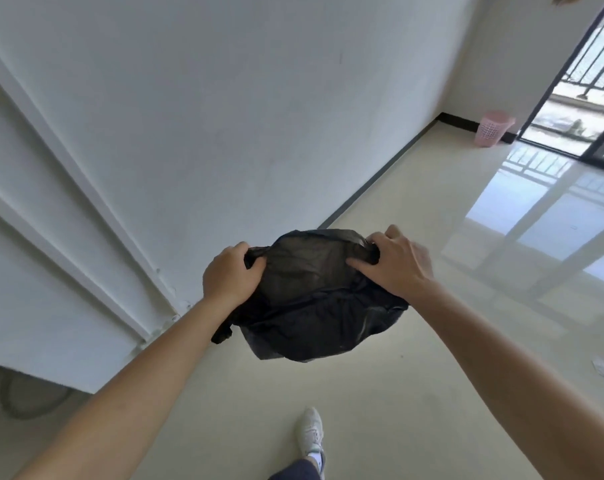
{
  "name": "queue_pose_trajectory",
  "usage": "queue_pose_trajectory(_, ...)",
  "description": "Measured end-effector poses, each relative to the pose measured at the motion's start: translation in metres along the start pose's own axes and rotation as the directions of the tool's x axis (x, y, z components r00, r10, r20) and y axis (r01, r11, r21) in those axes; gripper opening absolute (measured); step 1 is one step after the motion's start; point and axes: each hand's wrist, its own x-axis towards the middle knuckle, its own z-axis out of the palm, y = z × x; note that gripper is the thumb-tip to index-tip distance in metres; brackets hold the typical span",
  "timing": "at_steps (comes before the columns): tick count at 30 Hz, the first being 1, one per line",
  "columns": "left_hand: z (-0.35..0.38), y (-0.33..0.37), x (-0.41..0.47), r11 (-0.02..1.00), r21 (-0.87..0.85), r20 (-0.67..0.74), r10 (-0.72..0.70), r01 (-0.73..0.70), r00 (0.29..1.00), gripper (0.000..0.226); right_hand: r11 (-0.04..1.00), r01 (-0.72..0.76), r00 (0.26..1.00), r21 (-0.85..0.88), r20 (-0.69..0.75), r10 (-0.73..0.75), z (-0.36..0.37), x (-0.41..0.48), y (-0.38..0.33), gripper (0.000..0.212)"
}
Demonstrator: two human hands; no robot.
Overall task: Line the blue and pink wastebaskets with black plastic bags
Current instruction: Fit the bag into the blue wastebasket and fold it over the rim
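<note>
A black plastic bag (314, 296) is held in mid-air at frame centre, pinched at its rim by the left hand (229, 277) at 9 o'clock and the right hand (394, 265) at 3 o'clock, fingers curled into the plastic. The pink wastebasket (494, 129) is seen at 2 o'clock, well apart, against the wall; its contents cannot be told.

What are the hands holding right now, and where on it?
A black plastic bag, held in the air by both hands: the left hand bunches its left edge and the right hand grips its upper right edge, spreading it between them.
</note>
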Motion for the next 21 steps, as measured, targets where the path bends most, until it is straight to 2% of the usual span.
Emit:
queue_pose_trajectory(4, 0.025, -0.006, 0.096, 0.994, 0.075, -0.004, -0.083, 0.083, 0.997, 0.030, 0.997, 0.031, 0.993, -0.072, 0.117, -0.022, 0.013, 0.106, 0.021, 0.060)
queue_pose_trajectory(10, 0.054, 0.007, 0.201, 0.984, 0.080, -0.073, -0.154, 0.160, 0.985, 0.019, 0.995, -0.097, 0.993, 0.033, 0.064, 0.095, 0.022, 0.226, 0.040, 0.063)
queue_pose_trajectory(15, 0.088, 0.008, 0.262, 0.973, 0.042, -0.130, -0.221, 0.228, 0.967, 0.017, 0.996, -0.093, 0.994, 0.014, 0.061, 0.092, 0.050, 0.303, 0.052, 0.070)
queue_pose_trajectory(21, 0.150, -0.005, 0.301, 0.916, 0.132, -0.079, -0.372, 0.379, 0.925, 0.017, 0.964, -0.239, 0.947, 0.119, 0.248, 0.204, 0.121, 0.387, 0.083, 0.077)
